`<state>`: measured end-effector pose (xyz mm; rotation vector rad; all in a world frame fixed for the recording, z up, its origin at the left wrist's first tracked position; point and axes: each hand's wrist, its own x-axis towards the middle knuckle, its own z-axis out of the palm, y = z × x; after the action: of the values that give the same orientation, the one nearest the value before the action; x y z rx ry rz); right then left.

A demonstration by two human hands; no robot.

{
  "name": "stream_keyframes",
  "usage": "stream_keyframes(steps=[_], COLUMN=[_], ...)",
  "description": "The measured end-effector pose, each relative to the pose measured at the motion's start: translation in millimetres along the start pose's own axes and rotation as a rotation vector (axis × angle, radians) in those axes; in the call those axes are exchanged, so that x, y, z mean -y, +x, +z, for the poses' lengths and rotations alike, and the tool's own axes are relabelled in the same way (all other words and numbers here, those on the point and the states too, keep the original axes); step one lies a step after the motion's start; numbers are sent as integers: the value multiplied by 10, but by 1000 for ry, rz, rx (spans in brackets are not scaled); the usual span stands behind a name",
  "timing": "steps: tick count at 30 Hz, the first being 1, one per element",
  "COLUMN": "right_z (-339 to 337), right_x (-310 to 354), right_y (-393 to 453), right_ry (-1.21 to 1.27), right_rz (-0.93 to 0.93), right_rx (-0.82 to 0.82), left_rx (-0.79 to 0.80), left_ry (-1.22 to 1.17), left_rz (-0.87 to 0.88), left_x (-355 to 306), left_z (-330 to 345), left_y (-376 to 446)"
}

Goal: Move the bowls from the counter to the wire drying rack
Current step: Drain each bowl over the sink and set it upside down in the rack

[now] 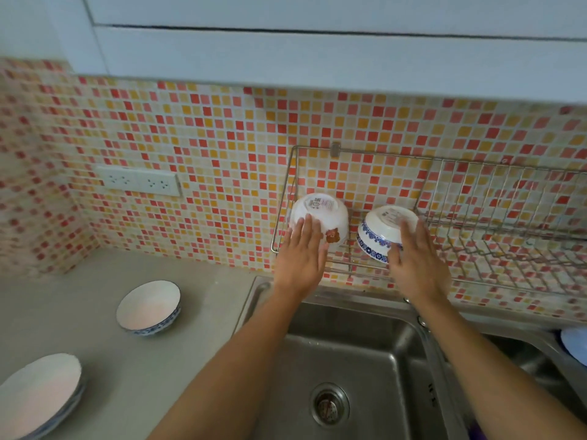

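Observation:
Two bowls sit upside down in the left end of the wire drying rack [495, 198] on the tiled wall. My left hand [300, 258] lies with straight fingers on the white bowl with a brown figure [330, 214]. My right hand [413, 262] lies the same way on the white bowl with a blue flower band [376, 231]. A blue-patterned white bowl [149, 308] stands upright on the grey counter [95, 296]. A stack of white plates or shallow bowls [38, 395] sits at the counter's near left edge.
A steel sink [343, 360] with a drain lies below the rack, under my arms. A tap stem rises at its right side. A double wall socket [139, 184] is on the tiles at left. White cupboards hang overhead. A pale blue object [575, 344] shows at the right edge.

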<state>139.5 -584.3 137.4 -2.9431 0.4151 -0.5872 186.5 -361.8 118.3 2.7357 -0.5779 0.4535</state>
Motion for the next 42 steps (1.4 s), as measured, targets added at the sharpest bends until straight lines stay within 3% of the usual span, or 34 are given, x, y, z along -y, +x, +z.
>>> stream_keyframes(steps=[5,10,14,21,26,30,36,42], right_z=[128,295,425,740,1130,1462,1846,1970], right_x=[21,688,1504,3106,4084,4604,4984,5105], right_y=[-142,-418,-604,-1099,-1558,-1998,-2426,-2495], right_ry=[22,96,241,340,387,601,778,1030], right_rz=[37,-74,-189,-421,-500,-368,160,414], right_rx=[-114,-107,-69,74,285,577,1072,1133], left_rx=[75,92,112,-7,-58,-4,130,-29], left_ry=[8,-45,-74,-66,-40,-99,-368,-537], left_rz=[51,105,-37,-251,-535,-747,-1008,-1126], left_x=[103,550,1105,2565,3637,4210,4478,4336], left_z=[-32,-265,-473,-875,-1009,-907,-552,-404], left_y=[-54,-536,-861,-1493,-2221,-2838,-3342,-3343])
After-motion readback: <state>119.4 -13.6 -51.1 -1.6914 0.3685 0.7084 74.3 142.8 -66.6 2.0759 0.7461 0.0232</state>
